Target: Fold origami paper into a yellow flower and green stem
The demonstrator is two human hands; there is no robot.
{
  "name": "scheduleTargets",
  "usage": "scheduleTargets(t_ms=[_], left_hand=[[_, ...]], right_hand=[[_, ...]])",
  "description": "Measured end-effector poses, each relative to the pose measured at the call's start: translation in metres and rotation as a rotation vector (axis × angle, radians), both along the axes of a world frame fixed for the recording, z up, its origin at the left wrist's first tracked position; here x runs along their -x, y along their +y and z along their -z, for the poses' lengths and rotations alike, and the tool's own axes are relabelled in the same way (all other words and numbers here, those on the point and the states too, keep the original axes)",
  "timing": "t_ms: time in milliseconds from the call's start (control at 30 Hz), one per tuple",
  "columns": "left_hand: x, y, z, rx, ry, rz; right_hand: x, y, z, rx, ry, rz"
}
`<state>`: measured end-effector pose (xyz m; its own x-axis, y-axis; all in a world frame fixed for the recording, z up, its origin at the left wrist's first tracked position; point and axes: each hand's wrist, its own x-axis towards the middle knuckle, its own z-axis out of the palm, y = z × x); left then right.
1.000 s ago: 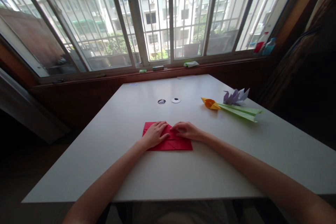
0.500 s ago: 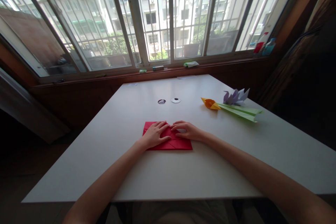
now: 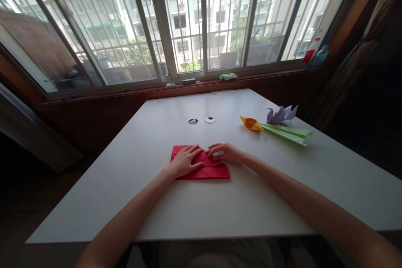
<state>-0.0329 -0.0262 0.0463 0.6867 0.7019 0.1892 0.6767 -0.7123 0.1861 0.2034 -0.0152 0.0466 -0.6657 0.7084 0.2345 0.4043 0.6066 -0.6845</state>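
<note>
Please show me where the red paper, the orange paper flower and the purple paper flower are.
red paper (image 3: 216, 171), head view, on its near right part, beside the hands.
orange paper flower (image 3: 251, 123), head view, on the folded orange bloom.
purple paper flower (image 3: 280, 115), head view, on its middle petals.

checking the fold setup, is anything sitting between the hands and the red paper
Nothing visible does. The left hand lies flat on the red paper, and the right hand rests at its upper right corner, fingers on the sheet. The orange and green paper flower and the purple paper flower lie well off to the right on the table.
</note>
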Motion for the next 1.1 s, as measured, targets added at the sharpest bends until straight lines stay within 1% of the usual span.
scheduleTargets(t_ms=[100,300,567,700,900,1000,1100], left_hand=[[0.000,0.000,0.000,0.009,-0.003,-0.004],[0.000,0.000,0.001,0.016,-0.007,-0.010],[0.000,0.001,0.003,0.017,-0.009,-0.012],[0.000,0.001,0.003,0.023,0.000,0.006],[-0.001,0.001,0.003,0.027,0.003,0.065],[-0.002,0.003,0.006,0.033,0.012,0.046],[-0.002,0.004,0.008,0.050,0.026,0.000]], right_hand=[[-0.006,0.001,-0.006,0.078,-0.045,-0.021],[-0.014,0.000,-0.017,0.177,-0.093,-0.079],[-0.019,-0.001,-0.023,0.226,-0.149,-0.157],[-0.020,-0.002,-0.023,0.227,-0.186,-0.144],[-0.020,-0.003,-0.023,0.212,-0.182,-0.128],[-0.017,-0.003,-0.020,0.177,-0.158,-0.099],[-0.011,-0.003,-0.016,0.082,-0.112,-0.050]])
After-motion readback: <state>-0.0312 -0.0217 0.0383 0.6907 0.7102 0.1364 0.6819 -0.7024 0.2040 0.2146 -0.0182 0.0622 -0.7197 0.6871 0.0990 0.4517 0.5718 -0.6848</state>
